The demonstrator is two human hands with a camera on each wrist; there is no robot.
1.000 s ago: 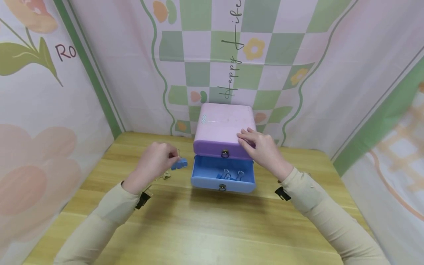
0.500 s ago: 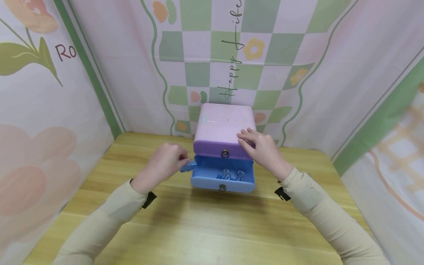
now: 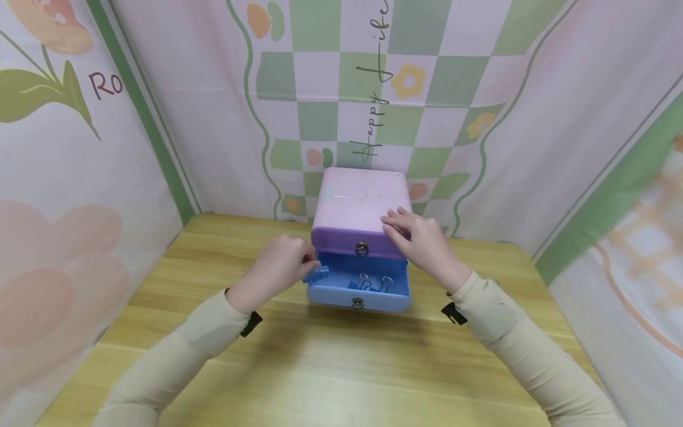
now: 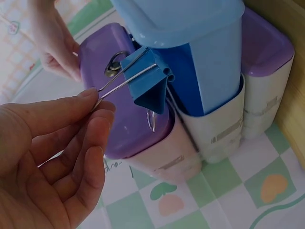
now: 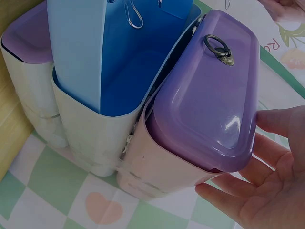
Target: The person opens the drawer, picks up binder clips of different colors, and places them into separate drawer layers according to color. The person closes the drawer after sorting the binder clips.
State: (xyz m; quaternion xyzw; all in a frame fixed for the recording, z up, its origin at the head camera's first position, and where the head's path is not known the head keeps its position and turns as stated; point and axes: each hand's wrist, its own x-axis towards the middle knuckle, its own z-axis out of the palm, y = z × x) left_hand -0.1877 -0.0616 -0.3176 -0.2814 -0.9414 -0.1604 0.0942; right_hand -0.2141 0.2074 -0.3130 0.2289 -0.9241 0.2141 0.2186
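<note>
My left hand [image 3: 274, 267] pinches a blue binder clip [image 3: 317, 273] by its wire handle, thumb against fingertips. The clip hangs over the left side of the pulled-out blue drawer [image 3: 331, 295]; the left wrist view shows its blue body [image 4: 145, 78] with a second wire loop beyond. Inside that drawer lie blue binder clips [image 3: 363, 283] with silver handles. My right hand [image 3: 424, 243] rests on the right front corner of the pink drawer box [image 3: 363, 198]. In the right wrist view, its loosely bent fingers touch the edge of the closed purple drawer [image 5: 205, 109].
Below the blue drawer, another purple drawer front [image 4: 267, 43] shows in the left wrist view. A metal ring pull [image 3: 362, 248] sits on the upper drawer. The boxes stand on a wooden table [image 3: 341, 367] against a patterned curtain [image 3: 363, 77].
My left hand has carried the blue binder clip to the right, from beside the box to over the left edge of the blue drawer. My right hand has stayed in place.
</note>
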